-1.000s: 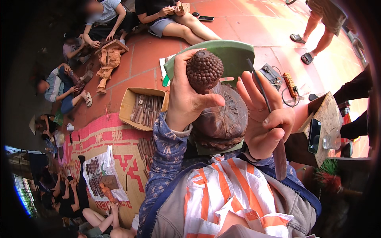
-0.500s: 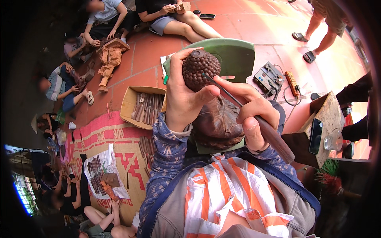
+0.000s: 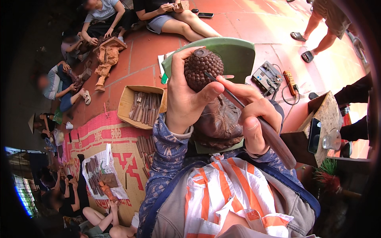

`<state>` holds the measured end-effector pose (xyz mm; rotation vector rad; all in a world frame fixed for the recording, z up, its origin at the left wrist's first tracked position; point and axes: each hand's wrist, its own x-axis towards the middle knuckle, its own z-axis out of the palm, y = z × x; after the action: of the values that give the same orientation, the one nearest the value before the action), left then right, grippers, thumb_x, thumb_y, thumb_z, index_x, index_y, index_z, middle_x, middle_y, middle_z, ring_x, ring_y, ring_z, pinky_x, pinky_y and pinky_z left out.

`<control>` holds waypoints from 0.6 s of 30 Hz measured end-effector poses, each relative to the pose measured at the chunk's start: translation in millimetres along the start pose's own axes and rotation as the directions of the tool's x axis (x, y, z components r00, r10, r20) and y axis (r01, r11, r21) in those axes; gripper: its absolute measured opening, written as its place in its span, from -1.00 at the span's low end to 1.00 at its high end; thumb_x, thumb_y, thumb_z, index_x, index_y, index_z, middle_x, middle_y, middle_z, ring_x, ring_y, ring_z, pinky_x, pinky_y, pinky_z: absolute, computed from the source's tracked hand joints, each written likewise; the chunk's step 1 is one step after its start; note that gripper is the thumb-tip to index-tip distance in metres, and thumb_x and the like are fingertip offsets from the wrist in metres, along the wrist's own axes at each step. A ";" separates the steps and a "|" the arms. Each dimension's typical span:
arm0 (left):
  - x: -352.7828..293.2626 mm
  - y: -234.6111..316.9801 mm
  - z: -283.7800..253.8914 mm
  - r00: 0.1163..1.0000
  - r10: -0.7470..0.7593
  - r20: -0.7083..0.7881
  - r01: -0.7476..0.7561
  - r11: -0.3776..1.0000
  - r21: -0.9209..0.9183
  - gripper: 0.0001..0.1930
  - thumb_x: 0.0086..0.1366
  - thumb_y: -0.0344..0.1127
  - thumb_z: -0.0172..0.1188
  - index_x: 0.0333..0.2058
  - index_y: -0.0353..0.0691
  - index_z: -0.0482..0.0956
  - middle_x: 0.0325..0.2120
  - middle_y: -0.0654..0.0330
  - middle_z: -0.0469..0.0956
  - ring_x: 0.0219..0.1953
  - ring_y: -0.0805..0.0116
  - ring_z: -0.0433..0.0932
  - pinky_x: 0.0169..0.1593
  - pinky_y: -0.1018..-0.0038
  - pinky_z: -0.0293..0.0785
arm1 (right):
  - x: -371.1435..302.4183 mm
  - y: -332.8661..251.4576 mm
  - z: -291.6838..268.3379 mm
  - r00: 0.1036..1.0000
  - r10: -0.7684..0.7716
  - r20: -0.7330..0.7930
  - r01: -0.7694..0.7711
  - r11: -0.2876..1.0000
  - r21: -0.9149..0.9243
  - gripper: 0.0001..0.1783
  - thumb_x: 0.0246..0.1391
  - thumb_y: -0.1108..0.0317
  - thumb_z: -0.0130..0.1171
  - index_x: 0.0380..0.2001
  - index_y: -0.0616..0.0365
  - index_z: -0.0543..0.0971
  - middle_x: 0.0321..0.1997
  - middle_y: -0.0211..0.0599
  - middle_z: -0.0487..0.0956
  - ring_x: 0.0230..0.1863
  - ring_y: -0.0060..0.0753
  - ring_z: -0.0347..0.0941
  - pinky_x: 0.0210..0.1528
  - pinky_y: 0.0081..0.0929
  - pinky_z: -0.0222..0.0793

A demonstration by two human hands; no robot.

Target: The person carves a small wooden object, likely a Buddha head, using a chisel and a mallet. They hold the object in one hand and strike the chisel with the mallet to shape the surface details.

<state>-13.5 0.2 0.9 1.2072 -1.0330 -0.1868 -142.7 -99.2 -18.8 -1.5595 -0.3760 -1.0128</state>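
Observation:
A dark brown wooden statue (image 3: 218, 117) stands in front of me, its head (image 3: 201, 67) covered in rows of small round carved knobs, with a flat disc on the crown. My left hand (image 3: 180, 93) is wrapped around that head from the left, thumb reaching across below the knobs. With my right hand (image 3: 256, 117) I grip a carving chisel (image 3: 278, 144) by its dark wooden handle, the forefinger stretched along the thin metal blade. The blade's tip touches, or nearly touches, the knobs on the right side. Much of the statue's lower part is hidden by my hands.
Behind the statue is a green plastic chair (image 3: 238, 55). A cardboard box (image 3: 126, 109) of chisels stands left, beside a patterned mat (image 3: 119, 137). Right are a grey electrical device (image 3: 266, 77), an orange power strip (image 3: 290, 82) and a wooden box (image 3: 327, 107) bearing a phone and glass. Several people sit around.
The statue's head and both hands sit very slightly further right in the picture. Both grips look the same, and the chisel's tip stays at the knobs.

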 end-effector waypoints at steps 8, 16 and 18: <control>-2.7 1.3 -2.7 0.998 -0.064 -0.019 0.063 0.998 -0.029 -0.13 0.00 0.10 0.38 0.07 -0.37 0.15 -0.23 0.07 0.52 -0.18 0.33 0.60 -0.12 0.46 0.56 | 2.0 8.0 5.4 0.997 -0.075 -0.012 0.075 0.997 0.010 -0.72 0.11 0.27 0.16 -0.47 0.32 0.46 0.03 0.46 0.43 0.03 0.14 0.47 0.12 -0.18 0.30; -2.0 -3.5 -4.4 1.000 -0.010 0.016 0.009 1.000 0.009 -0.05 -0.17 -0.02 0.51 0.08 -0.36 0.14 -0.15 0.08 0.48 -0.15 0.32 0.59 -0.09 0.46 0.56 | 0.5 4.7 6.5 1.000 -0.006 -0.027 0.007 1.000 0.021 -0.68 0.17 0.20 0.06 -0.49 0.27 0.42 0.04 0.47 0.41 0.06 0.15 0.43 0.14 -0.13 0.26; -2.6 -5.6 -7.9 1.000 0.014 0.023 -0.015 0.999 0.030 -0.04 -0.18 -0.02 0.52 0.08 -0.36 0.14 -0.13 0.08 0.46 -0.13 0.33 0.57 -0.08 0.46 0.55 | 1.2 1.6 7.8 1.000 0.000 -0.028 0.000 1.000 -0.008 -0.73 0.12 0.26 0.11 -0.49 0.28 0.47 0.05 0.42 0.44 0.04 0.20 0.47 0.17 -0.09 0.23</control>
<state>-7.0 4.9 -5.1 1.2269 -1.0671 -0.1744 -137.8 -92.8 -18.4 -1.5513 -0.3533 -1.0360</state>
